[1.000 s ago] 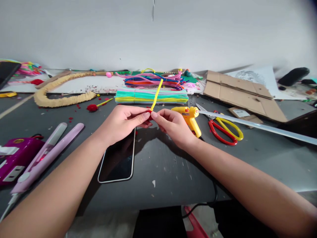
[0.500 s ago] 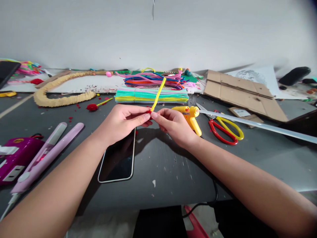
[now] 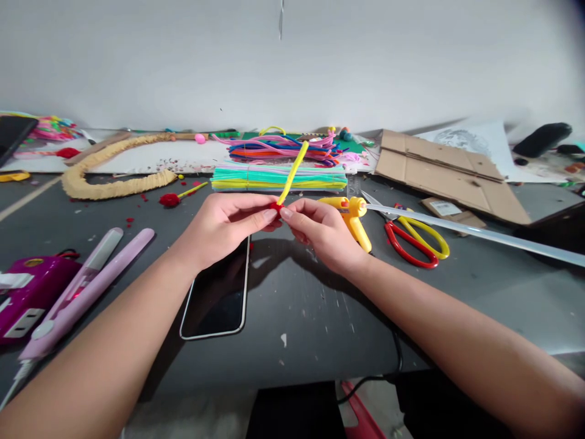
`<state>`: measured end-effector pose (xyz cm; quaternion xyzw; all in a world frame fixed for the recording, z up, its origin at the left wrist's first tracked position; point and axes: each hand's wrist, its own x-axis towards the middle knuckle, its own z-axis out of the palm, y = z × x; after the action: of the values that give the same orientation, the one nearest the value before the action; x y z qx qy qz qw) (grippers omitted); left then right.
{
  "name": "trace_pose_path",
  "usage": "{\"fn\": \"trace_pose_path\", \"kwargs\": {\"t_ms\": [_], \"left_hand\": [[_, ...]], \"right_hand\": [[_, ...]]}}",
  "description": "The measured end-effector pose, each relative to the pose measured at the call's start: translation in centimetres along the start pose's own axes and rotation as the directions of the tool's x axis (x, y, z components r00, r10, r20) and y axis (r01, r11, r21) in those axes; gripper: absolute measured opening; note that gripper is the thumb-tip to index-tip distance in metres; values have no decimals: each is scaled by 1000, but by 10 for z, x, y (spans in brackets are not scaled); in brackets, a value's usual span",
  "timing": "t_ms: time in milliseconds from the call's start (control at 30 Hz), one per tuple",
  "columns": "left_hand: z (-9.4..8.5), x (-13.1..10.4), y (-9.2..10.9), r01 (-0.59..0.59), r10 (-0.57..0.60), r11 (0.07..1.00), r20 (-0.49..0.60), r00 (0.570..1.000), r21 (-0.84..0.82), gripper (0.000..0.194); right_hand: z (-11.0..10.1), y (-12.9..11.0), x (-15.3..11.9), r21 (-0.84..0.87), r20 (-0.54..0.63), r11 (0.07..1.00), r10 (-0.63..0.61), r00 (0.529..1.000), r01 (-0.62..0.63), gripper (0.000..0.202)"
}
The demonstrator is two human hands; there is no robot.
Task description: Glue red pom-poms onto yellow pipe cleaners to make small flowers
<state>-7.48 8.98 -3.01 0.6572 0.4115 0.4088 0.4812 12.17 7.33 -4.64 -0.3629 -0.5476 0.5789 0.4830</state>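
Note:
A small red fuzzy piece (image 3: 276, 207) with a yellow stem (image 3: 293, 172) rising from it is pinched between both hands. My left hand (image 3: 235, 224) grips the red piece from the left with thumb and fingers. From the right, my right hand (image 3: 320, 228) presses its thumb and fingertips on the same piece. The stem leans slightly right and points away from me. Fingers cover much of the red piece. Behind the hands lie bundled mint and yellow pipe cleaners (image 3: 278, 175). A black phone (image 3: 219, 299) lies below my left hand.
Right of the hands are a yellow glue gun (image 3: 356, 222) with a long glue stick, scissors (image 3: 411, 244) and cardboard (image 3: 443, 174). On the left are a pink straightener (image 3: 95, 280), a purple power block (image 3: 36, 292), a red-tipped yellow stem (image 3: 171, 199) and a beige ruffled loop (image 3: 77, 183).
Slightly more of the red piece shows between the fingertips, and the yellow stem leans a little further right. Both hands keep nearly the same place.

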Motion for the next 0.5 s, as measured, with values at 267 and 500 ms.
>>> {"fn": "trace_pose_path", "kwargs": {"t_ms": [267,500], "left_hand": [[2,-2,3,-14,14,1000,-11,1000,12,38],[2,1,0,-14,13,999,-11,1000,-33,38]], "right_hand": [[1,0,0,-21,-25,1000,-13,1000,13,44],[-1,1,0,-28,-14,999,-33,999,33,41]]}}
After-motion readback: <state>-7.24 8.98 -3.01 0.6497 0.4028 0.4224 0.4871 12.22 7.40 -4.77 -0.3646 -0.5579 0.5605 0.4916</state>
